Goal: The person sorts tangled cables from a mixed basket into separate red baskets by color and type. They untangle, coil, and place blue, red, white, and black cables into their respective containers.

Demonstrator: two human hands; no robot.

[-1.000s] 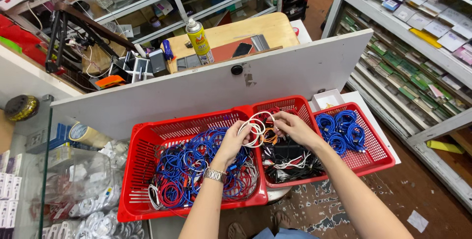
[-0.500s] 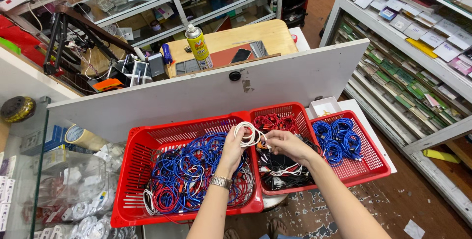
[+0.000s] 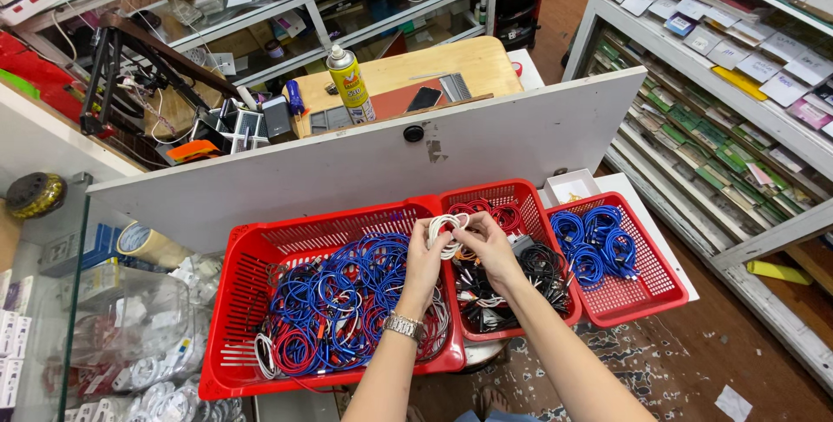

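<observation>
Since the earlier frame, the white cable coil (image 3: 448, 233) is drawn tighter between both hands and held lower, at the seam of two baskets. The left hand (image 3: 425, 259), wearing a metal watch (image 3: 403, 326), pinches the coil's left side; the right hand (image 3: 491, 246) grips its right side, fingers curled. The winding appears nearly finished. At 9 o'clock of the hands, the large red basket (image 3: 252, 300), rigid plastic mesh, holds tangled blue cables (image 3: 334, 296). At 3 o'clock, glossy blue coils (image 3: 594, 240) lie bundled.
</observation>
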